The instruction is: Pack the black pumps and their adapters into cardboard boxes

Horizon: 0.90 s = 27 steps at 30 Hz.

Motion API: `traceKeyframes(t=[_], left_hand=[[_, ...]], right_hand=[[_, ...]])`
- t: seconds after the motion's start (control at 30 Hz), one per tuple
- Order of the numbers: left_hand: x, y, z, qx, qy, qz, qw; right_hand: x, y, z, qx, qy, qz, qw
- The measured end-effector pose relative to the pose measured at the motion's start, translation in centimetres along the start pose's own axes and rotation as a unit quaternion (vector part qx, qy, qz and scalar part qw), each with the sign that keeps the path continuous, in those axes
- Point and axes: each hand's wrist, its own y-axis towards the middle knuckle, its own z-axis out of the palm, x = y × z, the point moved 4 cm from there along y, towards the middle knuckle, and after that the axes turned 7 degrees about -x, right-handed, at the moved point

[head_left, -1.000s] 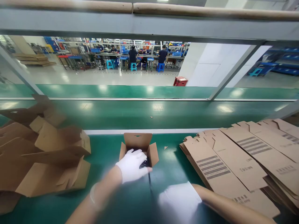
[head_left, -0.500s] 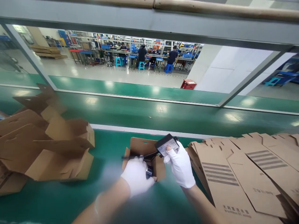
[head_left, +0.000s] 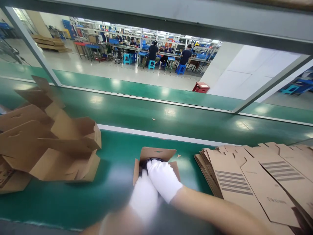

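Observation:
A small brown cardboard box (head_left: 157, 151) stands on the green work surface, its back flap raised and side flaps spread. Both my white-gloved hands are in its opening, close together. My right hand (head_left: 164, 179) bends over the box, its fingers pressed together and pointing down inside; what they grip is hidden. Just behind those fingertips curves a black cable (head_left: 153, 159). My left hand (head_left: 144, 195) is blurred, lower and to the left, with its fingertips covered inside the box. The black labelled power unit seen before is out of sight.
Opened cardboard boxes (head_left: 66, 163) are heaped at the left. Flat printed cartons (head_left: 244, 182) lie in a fanned stack at the right. Behind the white strip (head_left: 146, 133) runs a green belt-like surface (head_left: 127, 112), then a metal frame (head_left: 266, 85). People sit at far benches.
My right hand has moved left and down into the box; the black unit it held is no longer visible. My left hand has drawn in beside it. The view has shifted slightly.

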Motion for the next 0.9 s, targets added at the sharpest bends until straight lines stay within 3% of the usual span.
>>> traceKeyframes(t=[0.1,0.17,0.4,0.6,0.8,0.9], left_hand=[[0.5,-1.5,-0.2,0.029,0.0,-0.035,0.999],[0.6,-2.3,-0.7,0.048,0.019,-0.024,0.998],[0.1,-2.2,-2.2,0.117,0.058,0.012,0.991],[-0.1,-1.8,-1.6,0.172,0.059,0.019,0.983],[-0.6,-1.5,-1.4,0.165,0.067,0.025,0.984],[-0.6,-1.3,-1.4,0.113,0.089,0.06,0.988]], right_hand=[[0.4,0.7,0.6,0.055,0.043,-0.008,0.998],[0.2,0.2,0.9,0.077,0.056,-0.016,0.995],[-0.9,-3.6,0.9,0.032,-0.074,-0.099,0.992],[-1.5,-2.8,2.0,0.053,-0.089,-0.097,0.99],[-1.4,-1.4,1.6,0.059,-0.086,-0.109,0.989],[-1.3,-0.3,1.7,0.075,-0.08,-0.119,0.987]])
